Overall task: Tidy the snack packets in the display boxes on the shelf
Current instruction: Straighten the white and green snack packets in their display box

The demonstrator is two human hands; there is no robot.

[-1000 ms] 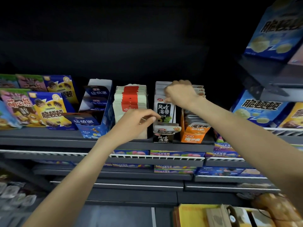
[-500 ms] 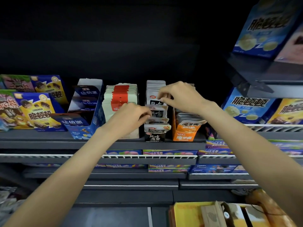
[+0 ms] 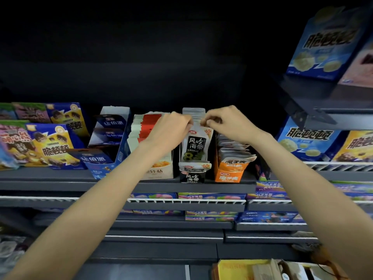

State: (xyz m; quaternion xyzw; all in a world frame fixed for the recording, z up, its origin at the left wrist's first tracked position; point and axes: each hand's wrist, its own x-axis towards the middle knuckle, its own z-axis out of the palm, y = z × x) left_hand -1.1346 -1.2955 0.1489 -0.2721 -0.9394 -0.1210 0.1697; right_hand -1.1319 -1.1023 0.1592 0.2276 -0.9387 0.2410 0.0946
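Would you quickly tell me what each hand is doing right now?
Left hand: pinching the top of the front seaweed packet.
Right hand: pinching the same packet's top.

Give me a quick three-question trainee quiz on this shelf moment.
1. True or false: both hands pinch the top of the front black seaweed packet.
2. Which display box stands directly right of the black seaweed box? A) orange box B) blue box C) white box
3. Fill in: the left hand hides part of the ___-and-white packets.

Key: 1 true; 2 A; 3 red.
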